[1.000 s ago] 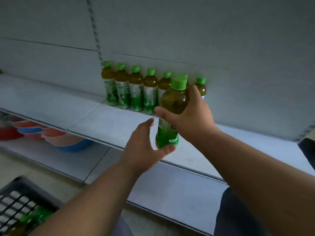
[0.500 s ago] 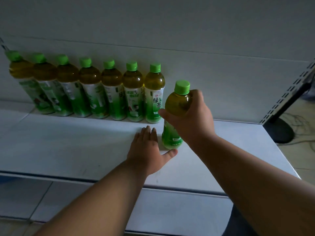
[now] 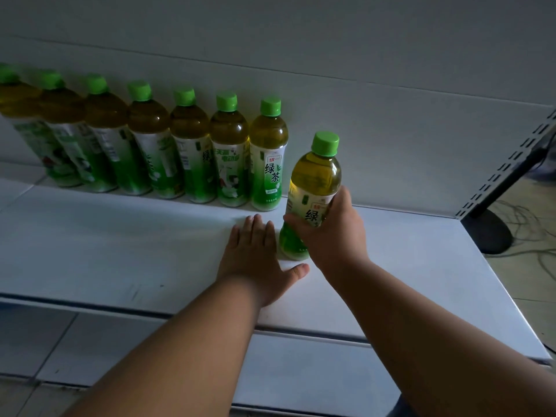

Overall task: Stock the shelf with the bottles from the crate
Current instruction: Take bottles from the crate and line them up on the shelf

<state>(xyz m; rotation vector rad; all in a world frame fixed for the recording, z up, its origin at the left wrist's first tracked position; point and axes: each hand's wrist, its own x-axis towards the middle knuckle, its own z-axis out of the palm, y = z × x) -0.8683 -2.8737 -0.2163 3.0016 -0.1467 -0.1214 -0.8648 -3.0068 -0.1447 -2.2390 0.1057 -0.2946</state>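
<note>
The bottle [image 3: 313, 188] was gripped by the right hand [image 3: 331, 236], upright on the shelf [image 3: 120, 251], presumably to extend the row [image 3: 150, 152]; the left hand [image 3: 255, 260] was laid flat beside it, apparently for support.

Dim overall; light seems to come from the right of the held bottle [image 3: 313, 188], leftmost bottles [image 3: 45, 130] blurred, leaning.

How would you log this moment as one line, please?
right hand grips green-capped plastic tea bottle | left hand flat on white shelf | seven bottles rowed
</note>
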